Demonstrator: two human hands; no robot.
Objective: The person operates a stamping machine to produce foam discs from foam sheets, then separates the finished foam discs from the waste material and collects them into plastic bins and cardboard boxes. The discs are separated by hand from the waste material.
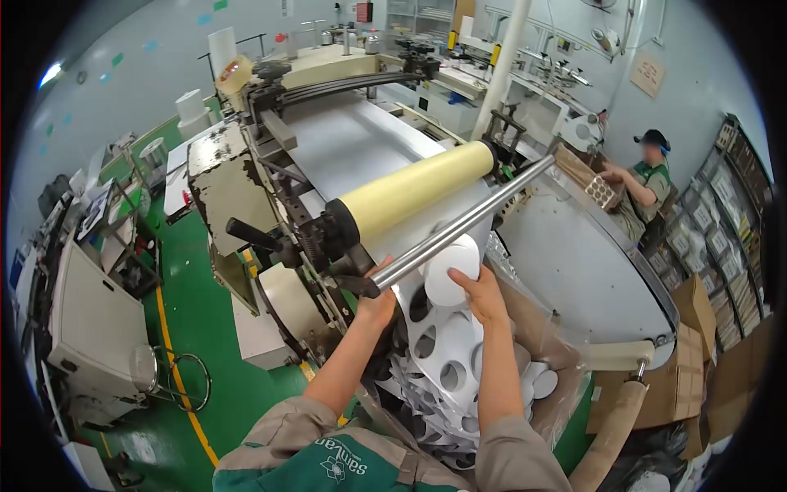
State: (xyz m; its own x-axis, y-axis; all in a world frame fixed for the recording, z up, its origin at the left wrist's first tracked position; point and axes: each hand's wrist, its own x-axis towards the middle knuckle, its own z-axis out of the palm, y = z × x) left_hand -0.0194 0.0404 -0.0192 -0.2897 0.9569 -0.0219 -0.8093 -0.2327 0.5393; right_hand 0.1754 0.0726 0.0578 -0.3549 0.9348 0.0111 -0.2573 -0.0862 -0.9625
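Midway, frame centre: clutches punched paper web [438, 340] with curled left hand [377, 307], rests half-open right hand [484, 297] on white disc [449, 266]; bag [537, 328] below part-filled.

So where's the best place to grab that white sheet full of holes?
Probably the side edges of the punched sheet, high up under the steel roller, coming from the front, one hand each side, near where the left hand and right hand are. The holes leave its middle thin and easily torn.
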